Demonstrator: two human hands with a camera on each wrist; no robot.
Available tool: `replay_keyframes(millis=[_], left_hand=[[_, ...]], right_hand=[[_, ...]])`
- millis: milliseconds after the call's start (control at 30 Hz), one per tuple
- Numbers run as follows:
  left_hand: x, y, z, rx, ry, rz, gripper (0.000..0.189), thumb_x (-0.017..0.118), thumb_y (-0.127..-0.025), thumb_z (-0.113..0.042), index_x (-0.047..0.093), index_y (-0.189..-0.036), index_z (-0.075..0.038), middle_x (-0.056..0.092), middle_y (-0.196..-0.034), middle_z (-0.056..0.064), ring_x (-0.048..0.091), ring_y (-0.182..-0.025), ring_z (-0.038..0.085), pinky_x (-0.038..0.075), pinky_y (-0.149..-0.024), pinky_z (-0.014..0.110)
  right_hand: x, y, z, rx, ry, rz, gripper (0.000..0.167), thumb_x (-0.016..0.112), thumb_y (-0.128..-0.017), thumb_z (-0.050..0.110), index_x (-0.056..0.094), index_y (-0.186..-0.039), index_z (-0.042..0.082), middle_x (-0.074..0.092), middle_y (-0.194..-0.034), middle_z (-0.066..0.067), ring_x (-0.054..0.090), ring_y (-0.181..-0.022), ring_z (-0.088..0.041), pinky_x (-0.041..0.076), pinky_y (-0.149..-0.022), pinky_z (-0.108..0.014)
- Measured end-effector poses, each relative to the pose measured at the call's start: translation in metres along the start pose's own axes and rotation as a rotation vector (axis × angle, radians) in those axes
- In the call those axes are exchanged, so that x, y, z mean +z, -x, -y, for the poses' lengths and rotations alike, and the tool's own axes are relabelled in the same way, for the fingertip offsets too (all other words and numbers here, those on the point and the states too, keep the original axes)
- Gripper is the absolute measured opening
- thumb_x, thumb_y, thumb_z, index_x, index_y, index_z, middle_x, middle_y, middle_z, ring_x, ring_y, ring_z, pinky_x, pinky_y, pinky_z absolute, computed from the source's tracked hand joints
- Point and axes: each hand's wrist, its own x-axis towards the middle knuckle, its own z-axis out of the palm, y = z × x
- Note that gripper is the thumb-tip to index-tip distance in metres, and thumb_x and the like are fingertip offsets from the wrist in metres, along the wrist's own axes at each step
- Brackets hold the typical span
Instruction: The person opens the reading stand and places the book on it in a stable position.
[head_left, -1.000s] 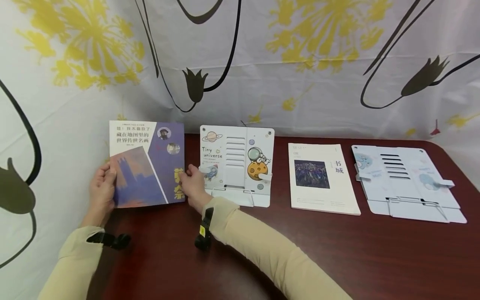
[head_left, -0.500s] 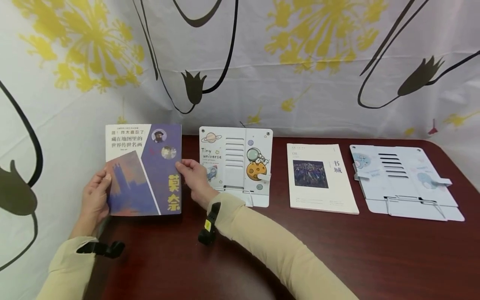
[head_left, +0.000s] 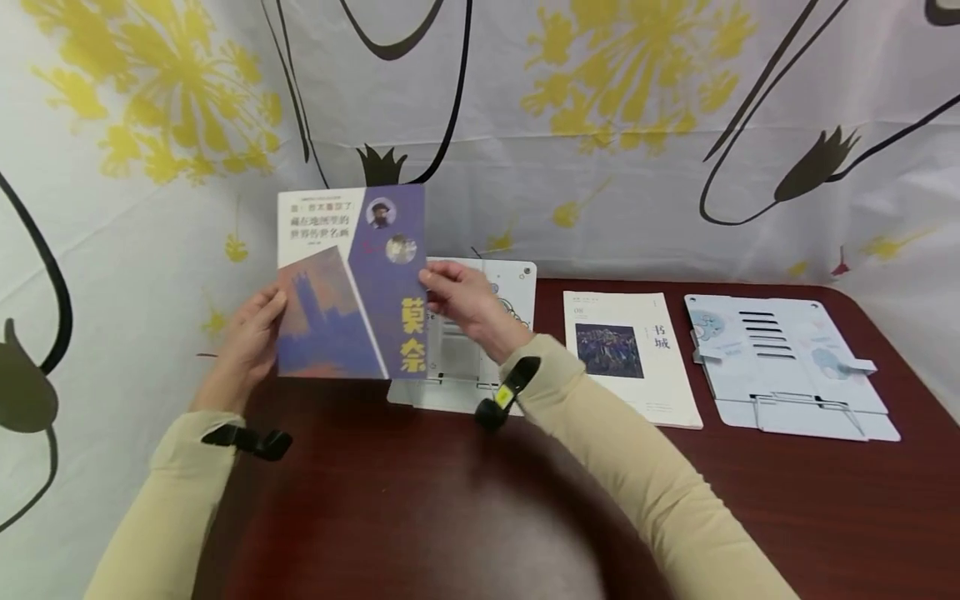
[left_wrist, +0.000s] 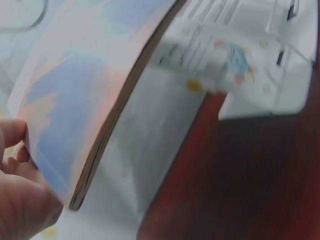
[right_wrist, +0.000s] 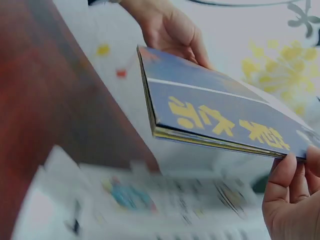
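A purple and white book (head_left: 322, 317) with a painting on its cover is held up off the table, its front toward the head camera. My left hand (head_left: 243, 337) pinches its left edge, thumb on the cover. At the opposite edge my right hand (head_left: 472, 304) pinches it between thumb and fingers. The book's page edges show in the left wrist view, below the painted cover (left_wrist: 75, 110). Behind the book and right hand is a white book stand (head_left: 457, 358) with cartoon prints, partly hidden by them.
On the dark red table (head_left: 390, 500), a cream-coloured book (head_left: 652, 392) lies right of the cartoon stand. Farther right is a second white book stand (head_left: 787, 367) with slots and a wire support. A flower-printed curtain (head_left: 480, 100) closes off the back and left.
Both hands have lifted the book and carried it rightward from the table's left end. It now covers part of the cartoon stand, and the right forearm overlaps the cream-coloured book.
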Motion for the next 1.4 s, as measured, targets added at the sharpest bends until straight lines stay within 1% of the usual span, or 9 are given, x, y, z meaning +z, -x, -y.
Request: replay_keyframes(millis=[167,267,367,500,700,867,1067,1267,1400], left_hand=[[0.036,-0.032,0.006,-0.015,-0.061,-0.009,0.016,0.052,-0.096,-0.009,0.063,-0.092,-0.02,0.063,-0.081,-0.01,0.057,-0.074,0.003,0.047,-0.064,0.016],[0.053,-0.047,0.011,0.002,-0.127,-0.014,0.013,0.056,-0.094,-0.008,0.062,-0.093,-0.02,0.062,-0.08,-0.01,0.057,-0.072,0.003,0.049,-0.062,0.016],[0.066,-0.056,0.018,0.042,-0.197,-0.008,0.012,0.058,-0.092,-0.008,0.061,-0.095,-0.019,0.063,-0.081,-0.009,0.059,-0.073,0.003,0.05,-0.062,0.017],[0.078,-0.06,0.028,0.084,-0.266,0.013,0.013,0.058,-0.092,-0.008,0.06,-0.098,-0.019,0.063,-0.083,-0.009,0.06,-0.076,0.003,0.051,-0.064,0.018],[0.083,-0.059,0.043,0.075,-0.291,0.045,0.014,0.057,-0.093,-0.006,0.059,-0.097,-0.02,0.063,-0.083,-0.011,0.06,-0.079,0.002,0.052,-0.07,0.018],[0.082,-0.057,0.053,0.066,-0.298,0.057,0.014,0.056,-0.093,-0.006,0.059,-0.098,-0.019,0.063,-0.085,-0.01,0.061,-0.082,0.002,0.053,-0.073,0.019],[0.077,-0.053,0.063,0.056,-0.419,0.059,0.014,0.057,-0.094,-0.011,0.057,-0.104,-0.02,0.06,-0.091,-0.01,0.06,-0.087,0.002,0.052,-0.075,0.018],[0.073,-0.049,0.073,0.059,-0.494,0.053,0.021,0.056,-0.094,-0.008,0.057,-0.115,-0.007,0.059,-0.092,-0.013,0.06,-0.088,0.001,0.053,-0.078,0.02],[0.073,-0.044,0.076,0.052,-0.54,0.036,0.032,0.059,-0.092,-0.006,0.054,-0.122,0.003,0.06,-0.096,-0.005,0.06,-0.084,-0.001,0.052,-0.078,0.021]], right_hand=[[-0.037,-0.005,0.023,-0.131,0.084,-0.071,0.01,0.06,-0.089,-0.001,0.06,-0.097,0.006,0.061,-0.076,0.0,0.057,-0.062,-0.009,0.049,-0.057,-0.019],[-0.058,-0.008,0.031,-0.2,0.146,-0.114,0.011,0.061,-0.088,-0.001,0.06,-0.094,0.008,0.062,-0.075,0.003,0.058,-0.063,-0.008,0.049,-0.058,-0.019],[-0.076,-0.008,0.035,-0.267,0.206,-0.136,0.01,0.061,-0.089,-0.001,0.06,-0.093,0.009,0.062,-0.074,0.006,0.058,-0.064,-0.007,0.05,-0.06,-0.019],[-0.096,-0.006,0.036,-0.336,0.273,-0.15,0.009,0.06,-0.09,0.001,0.06,-0.094,0.009,0.061,-0.075,0.007,0.058,-0.067,-0.006,0.05,-0.062,-0.02],[-0.112,0.001,0.032,-0.404,0.35,-0.154,0.005,0.06,-0.09,0.002,0.06,-0.095,0.002,0.059,-0.075,0.005,0.055,-0.067,-0.008,0.05,-0.061,-0.02],[-0.119,0.005,0.026,-0.436,0.396,-0.142,0.013,0.06,-0.09,0.002,0.06,-0.1,-0.006,0.057,-0.076,0.004,0.056,-0.066,-0.008,0.051,-0.062,-0.02],[-0.125,0.008,0.017,-0.471,0.463,-0.146,0.02,0.062,-0.09,0.004,0.062,-0.105,-0.009,0.059,-0.079,0.003,0.058,-0.07,-0.007,0.053,-0.065,-0.02],[-0.127,0.011,0.007,-0.498,0.623,-0.218,0.021,0.065,-0.088,0.008,0.067,-0.105,-0.005,0.065,-0.084,-0.008,0.059,-0.07,-0.006,0.055,-0.067,-0.027],[-0.128,0.013,-0.002,-0.504,0.785,-0.289,0.019,0.067,-0.088,0.012,0.068,-0.103,0.0,0.068,-0.089,-0.015,0.061,-0.072,-0.011,0.052,-0.063,-0.023]])
